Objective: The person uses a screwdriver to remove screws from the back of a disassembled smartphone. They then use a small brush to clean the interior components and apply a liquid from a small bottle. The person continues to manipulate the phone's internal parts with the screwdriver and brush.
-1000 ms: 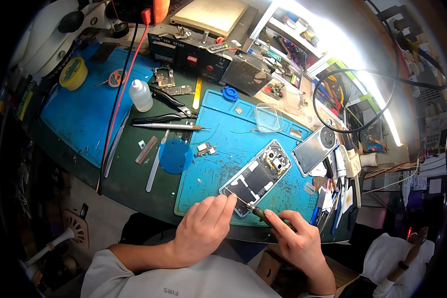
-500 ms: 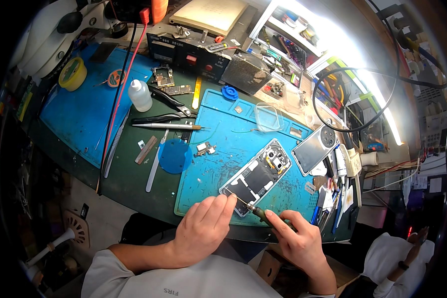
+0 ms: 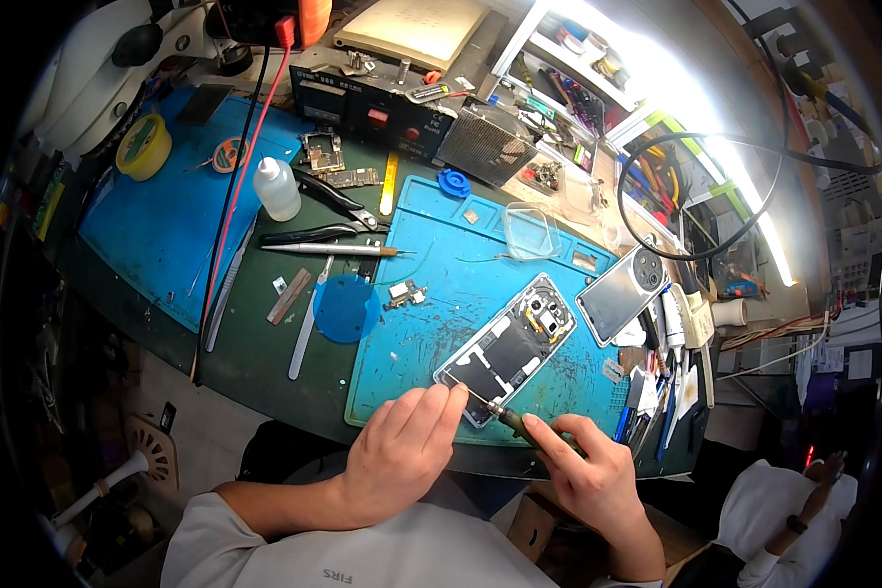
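Note:
An opened smartphone (image 3: 505,355) lies slanted on the blue work mat, its black inside and camera block facing up. My right hand (image 3: 590,470) grips the dark green handle of a screwdriver (image 3: 515,423). The tool's thin shaft points up and left over the phone's near end; its very tip is too small to make out. Beside that shaft my left hand (image 3: 407,446) is closed, thumb and fingertips pinched together at the phone's near left corner. Whatever sits between those fingertips is hidden. A phone back cover (image 3: 612,299) with a round camera ring rests to the right.
Pliers (image 3: 338,233), a squeeze bottle (image 3: 276,188), tweezers (image 3: 309,328) and a blue disc (image 3: 346,309) lie left of the phone. Beyond it stands a clear plastic box (image 3: 529,233). Pens and tools (image 3: 661,392) crowd the right edge. A black cable (image 3: 696,257) loops above.

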A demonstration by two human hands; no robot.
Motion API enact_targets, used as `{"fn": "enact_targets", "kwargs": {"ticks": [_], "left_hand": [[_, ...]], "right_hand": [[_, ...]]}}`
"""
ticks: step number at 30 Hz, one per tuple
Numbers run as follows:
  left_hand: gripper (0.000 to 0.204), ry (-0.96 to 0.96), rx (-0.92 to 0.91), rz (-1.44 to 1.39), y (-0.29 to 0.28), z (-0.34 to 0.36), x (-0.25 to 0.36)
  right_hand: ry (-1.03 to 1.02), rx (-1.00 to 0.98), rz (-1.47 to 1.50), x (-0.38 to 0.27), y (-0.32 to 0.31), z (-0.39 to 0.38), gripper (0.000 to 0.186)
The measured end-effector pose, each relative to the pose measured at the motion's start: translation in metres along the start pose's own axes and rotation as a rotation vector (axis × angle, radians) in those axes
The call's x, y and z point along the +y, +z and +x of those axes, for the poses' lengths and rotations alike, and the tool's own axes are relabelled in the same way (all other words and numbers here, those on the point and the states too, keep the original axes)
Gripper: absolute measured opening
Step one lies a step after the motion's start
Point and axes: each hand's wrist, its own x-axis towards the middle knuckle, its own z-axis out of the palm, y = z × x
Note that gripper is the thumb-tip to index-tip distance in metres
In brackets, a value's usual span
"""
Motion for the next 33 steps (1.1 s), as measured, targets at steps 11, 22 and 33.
{"fn": "enact_targets", "kwargs": {"ticks": [11, 22, 33], "left_hand": [[0.047, 0.016, -0.004, -0.004, -0.002, 0.001, -0.001], [0.053, 0.017, -0.006, -0.053, -0.003, -0.001, -0.002], [0.058, 0.027, 0.028, -0.038, 0.0, -0.003, -0.003]], "right_hand": [[0.002, -0.002, 0.005, 0.0, 0.0, 0.0, 0.072], [-0.012, 0.007, 0.018, -0.001, 0.003, -0.002, 0.072], [0.01, 0.044, 0.001, 0.0, 0.007, -0.001, 0.058]]}}
